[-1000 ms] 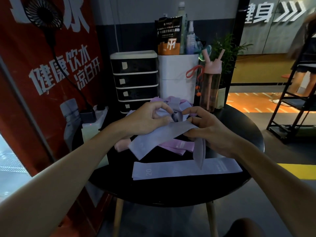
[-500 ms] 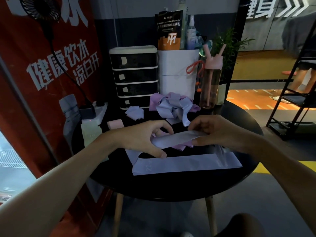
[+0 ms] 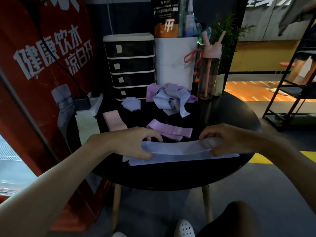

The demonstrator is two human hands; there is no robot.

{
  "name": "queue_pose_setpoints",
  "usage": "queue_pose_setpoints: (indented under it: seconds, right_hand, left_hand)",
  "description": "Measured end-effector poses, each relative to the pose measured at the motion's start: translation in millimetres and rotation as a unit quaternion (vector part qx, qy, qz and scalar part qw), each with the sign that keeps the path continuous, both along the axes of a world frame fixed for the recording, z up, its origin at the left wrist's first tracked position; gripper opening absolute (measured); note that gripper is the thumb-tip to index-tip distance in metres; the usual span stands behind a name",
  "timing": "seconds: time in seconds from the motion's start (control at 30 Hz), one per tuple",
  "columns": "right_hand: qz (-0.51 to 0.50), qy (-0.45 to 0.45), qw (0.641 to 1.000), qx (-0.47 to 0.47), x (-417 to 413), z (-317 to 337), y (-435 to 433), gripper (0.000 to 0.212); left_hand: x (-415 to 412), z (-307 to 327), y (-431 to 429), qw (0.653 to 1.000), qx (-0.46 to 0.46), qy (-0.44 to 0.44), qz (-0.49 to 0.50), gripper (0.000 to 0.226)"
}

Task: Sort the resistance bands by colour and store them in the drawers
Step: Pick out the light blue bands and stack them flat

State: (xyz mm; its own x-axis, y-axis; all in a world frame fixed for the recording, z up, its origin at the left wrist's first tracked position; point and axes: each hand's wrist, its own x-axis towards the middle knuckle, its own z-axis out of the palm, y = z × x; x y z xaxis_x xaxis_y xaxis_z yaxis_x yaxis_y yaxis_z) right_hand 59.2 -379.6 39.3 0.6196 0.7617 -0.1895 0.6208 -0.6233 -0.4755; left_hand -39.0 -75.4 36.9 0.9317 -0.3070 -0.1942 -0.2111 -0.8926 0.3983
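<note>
A: Grip state?

B: Left hand pinches the left end of the lavender band, thumb under, fingers over. Right hand has its fingers curled round the right end. Both are clamped on it.

A: Where's the band?

B: At the near side of the table, held taut between the hands. The long axis runs left-right, ends pointing at each hand. It sits right over a second flat band with the same axis; I can't tell if they're touching.

A: And the drawers?

B: The drawer unit is far-left of the grip, all drawers closed. The left hand is nearer to it.

A: Next move?

B: My guess is lay it down or fold it end to end along that axis. The purple band lies just beyond, the tangled pile further back.
</note>
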Motion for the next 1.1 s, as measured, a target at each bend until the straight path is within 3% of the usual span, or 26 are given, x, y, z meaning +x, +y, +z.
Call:
queue_pose_setpoints:
  seconds: [0.53,0.7,1.1]
  right_hand:
    - [-0.054,-0.04,0.996,0.057,9,-29,-37,0.043]
    - [-0.047,-0.052,0.997,0.025,9,-35,-45,0.047]
    - [-0.048,-0.055,0.995,0.07,17,-48,-56,0.038]
  left_hand:
    - [-13,-15,13,0.999,-0.015,0.014,0.035,0.055]
    - [-18,-18,17,0.999,0.038,-0.015,0.012,0.048]
    - [-27,-43,23,0.992,-0.071,-0.104,0.026,0.043]
